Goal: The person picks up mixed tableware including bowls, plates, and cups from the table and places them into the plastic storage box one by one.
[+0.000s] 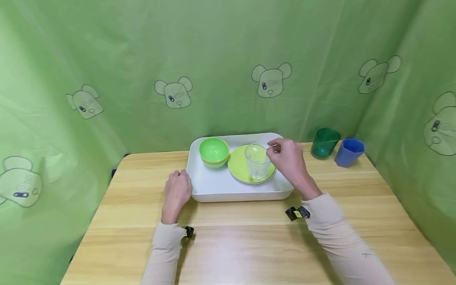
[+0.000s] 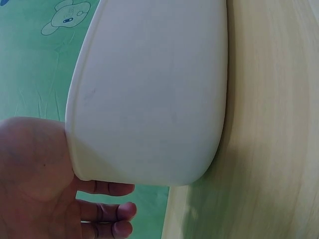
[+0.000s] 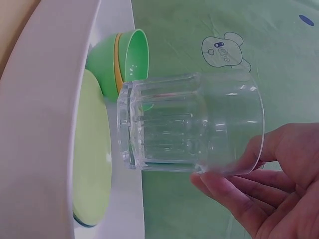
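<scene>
My right hand (image 1: 289,159) pinches a clear drinking glass (image 3: 194,124) by its rim, thumb on one side and fingers on the other. The glass is upright, its base close over a yellow-green plate (image 1: 236,168) that has a darker edge showing beneath it. Both are inside a white tray (image 1: 213,190). At the tray's left end, my left hand (image 1: 177,188) holds the rim and side wall, its fingers bent outside the wall; the thumb tip is hidden. Stacked green bowls (image 1: 213,150), with an orange one between, stand in the tray's back left.
To the right of the tray, at the table's back edge, stand a dark green translucent cup (image 1: 325,143) and a blue hexagonal cup (image 1: 349,152). A green curtain (image 1: 221,47) with bear-head prints hangs behind and beside the wooden table (image 1: 235,245).
</scene>
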Motion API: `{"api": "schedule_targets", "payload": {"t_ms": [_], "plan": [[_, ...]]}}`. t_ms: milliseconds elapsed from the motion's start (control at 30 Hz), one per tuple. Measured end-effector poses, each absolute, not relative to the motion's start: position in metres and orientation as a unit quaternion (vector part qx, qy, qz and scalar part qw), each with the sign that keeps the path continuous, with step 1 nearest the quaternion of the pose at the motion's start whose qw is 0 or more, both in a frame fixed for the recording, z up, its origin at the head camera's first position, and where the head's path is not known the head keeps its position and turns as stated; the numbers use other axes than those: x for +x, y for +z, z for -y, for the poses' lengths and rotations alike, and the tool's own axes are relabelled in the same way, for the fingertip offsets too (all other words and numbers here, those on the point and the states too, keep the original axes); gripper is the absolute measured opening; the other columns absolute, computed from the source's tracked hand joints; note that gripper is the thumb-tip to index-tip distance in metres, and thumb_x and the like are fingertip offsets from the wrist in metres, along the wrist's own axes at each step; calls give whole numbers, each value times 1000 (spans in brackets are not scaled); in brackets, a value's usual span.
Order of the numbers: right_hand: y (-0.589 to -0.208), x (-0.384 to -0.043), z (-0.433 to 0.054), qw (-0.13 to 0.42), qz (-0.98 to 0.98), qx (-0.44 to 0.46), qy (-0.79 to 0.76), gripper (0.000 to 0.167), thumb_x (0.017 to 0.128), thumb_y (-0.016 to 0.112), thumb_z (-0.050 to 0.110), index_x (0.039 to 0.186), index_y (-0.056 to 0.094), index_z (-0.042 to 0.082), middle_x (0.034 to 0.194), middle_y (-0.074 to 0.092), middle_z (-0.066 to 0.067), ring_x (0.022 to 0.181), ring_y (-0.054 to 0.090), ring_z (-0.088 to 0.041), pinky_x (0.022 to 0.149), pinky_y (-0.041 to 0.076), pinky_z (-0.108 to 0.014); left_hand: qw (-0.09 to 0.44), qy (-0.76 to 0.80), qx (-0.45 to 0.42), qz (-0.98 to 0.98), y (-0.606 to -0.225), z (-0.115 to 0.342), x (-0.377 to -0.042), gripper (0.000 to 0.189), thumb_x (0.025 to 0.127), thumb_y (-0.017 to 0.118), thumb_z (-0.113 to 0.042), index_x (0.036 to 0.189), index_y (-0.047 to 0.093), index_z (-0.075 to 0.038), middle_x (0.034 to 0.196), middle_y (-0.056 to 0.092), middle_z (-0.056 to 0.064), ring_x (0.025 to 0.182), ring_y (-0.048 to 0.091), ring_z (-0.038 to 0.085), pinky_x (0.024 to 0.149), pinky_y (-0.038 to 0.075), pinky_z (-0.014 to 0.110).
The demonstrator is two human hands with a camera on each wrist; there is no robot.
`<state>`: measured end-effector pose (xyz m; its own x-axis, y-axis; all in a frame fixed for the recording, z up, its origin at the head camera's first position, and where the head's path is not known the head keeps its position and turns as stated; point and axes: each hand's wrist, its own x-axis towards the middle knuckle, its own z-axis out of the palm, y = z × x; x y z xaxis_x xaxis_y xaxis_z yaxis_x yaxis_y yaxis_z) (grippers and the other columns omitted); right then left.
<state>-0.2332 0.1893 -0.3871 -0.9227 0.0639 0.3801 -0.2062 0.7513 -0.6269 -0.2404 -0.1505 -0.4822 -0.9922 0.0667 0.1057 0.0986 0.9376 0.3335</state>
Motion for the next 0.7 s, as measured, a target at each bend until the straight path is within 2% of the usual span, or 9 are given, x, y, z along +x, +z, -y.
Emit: {"api": "schedule_targets", "payload": {"t_ms": [100, 700], "plan": [[-387, -231, -186, 190, 915, 39, 353, 24, 89, 59, 1, 105, 76, -7, 90, 75, -21, 80, 74, -32, 66, 61, -44, 48, -170, -47, 983, -482, 150, -240, 35, 109, 37, -20, 115, 59, 7, 109, 59, 26, 99, 56, 41, 83, 51, 54], [-392, -228, -162, 209, 903, 47, 373, 24, 85, 61, 0, 101, 78, -5, 84, 76, -16, 75, 75, -27, 67, 60, -43, 43, -182, -46, 981, -481, 150, -237, 41, 109, 35, -21, 124, 58, 10, 117, 59, 31, 105, 56, 46, 87, 50, 57]]}}
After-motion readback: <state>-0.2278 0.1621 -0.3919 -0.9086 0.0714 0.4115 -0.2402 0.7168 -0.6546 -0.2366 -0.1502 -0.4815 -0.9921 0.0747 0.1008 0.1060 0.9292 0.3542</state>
